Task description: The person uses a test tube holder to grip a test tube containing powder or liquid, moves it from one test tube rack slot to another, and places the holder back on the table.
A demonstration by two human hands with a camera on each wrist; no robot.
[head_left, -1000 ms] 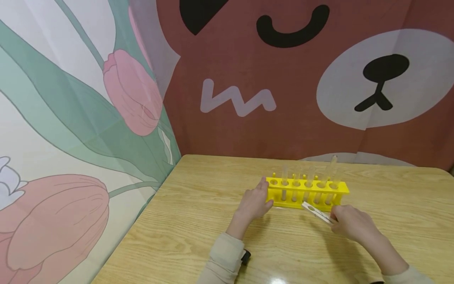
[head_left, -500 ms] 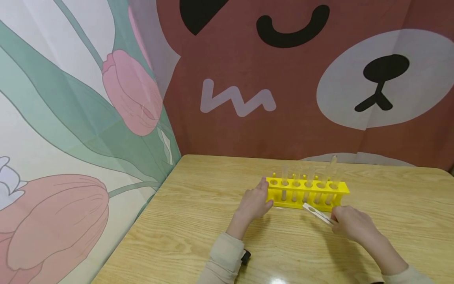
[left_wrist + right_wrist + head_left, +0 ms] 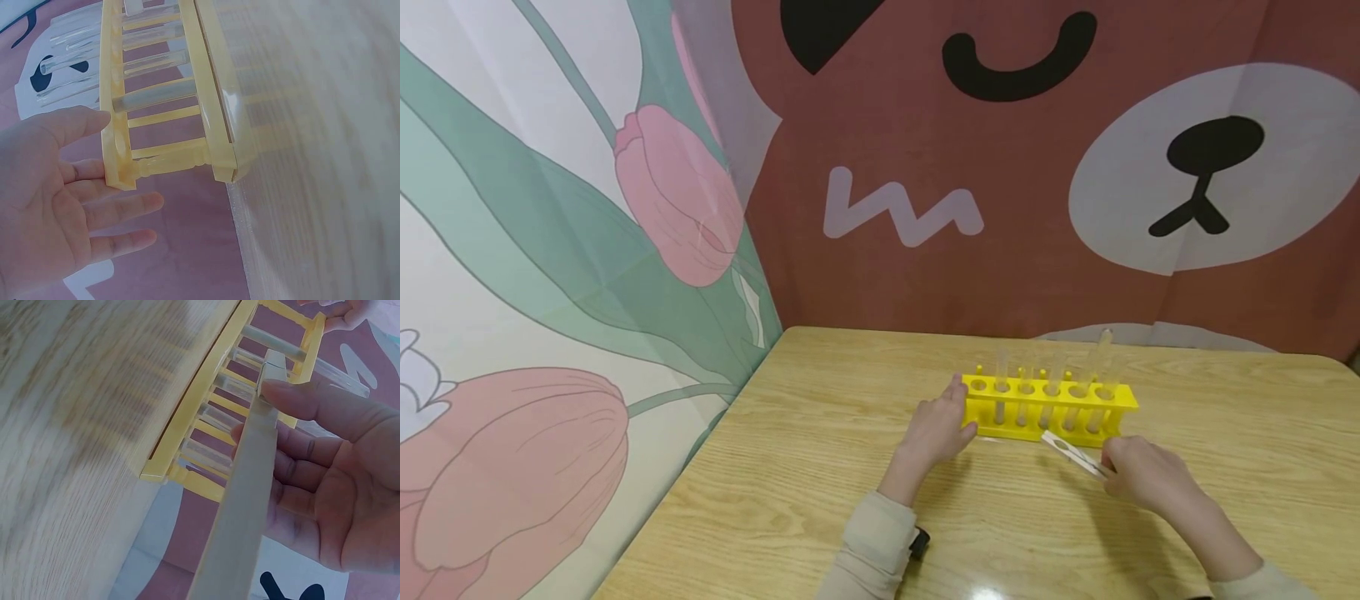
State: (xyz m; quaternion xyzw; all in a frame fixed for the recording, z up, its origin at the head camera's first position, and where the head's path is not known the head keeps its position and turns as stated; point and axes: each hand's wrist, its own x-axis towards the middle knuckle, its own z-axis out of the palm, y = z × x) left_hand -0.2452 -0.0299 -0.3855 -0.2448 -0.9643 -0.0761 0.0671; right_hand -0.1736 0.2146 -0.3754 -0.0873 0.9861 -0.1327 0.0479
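Note:
A yellow test tube rack (image 3: 1041, 401) stands on the table with several clear glass test tubes (image 3: 1000, 411) in it. Its leftmost hole has no tube, and one tube near the right end rises higher than the others. My left hand (image 3: 934, 425) pinches the rack's left end between thumb (image 3: 87, 120) and index finger, the other fingers extended past it. In front of the rack's right end, my right hand (image 3: 1150, 473) grips a pale wooden test tube clamp (image 3: 1082, 459). The clamp points left toward the lower front of the rack, nothing visible in its tip.
The wood-grain table (image 3: 820, 433) runs back to a wall hanging (image 3: 880, 283) with a brown bear. A flower-print hanging (image 3: 550, 275) borders the left side. Short yellow pegs (image 3: 980, 369) stick up along the rack's back.
My right hand and the clamp have shifted very slightly right and toward me. The left hand and the rack stay where they were.

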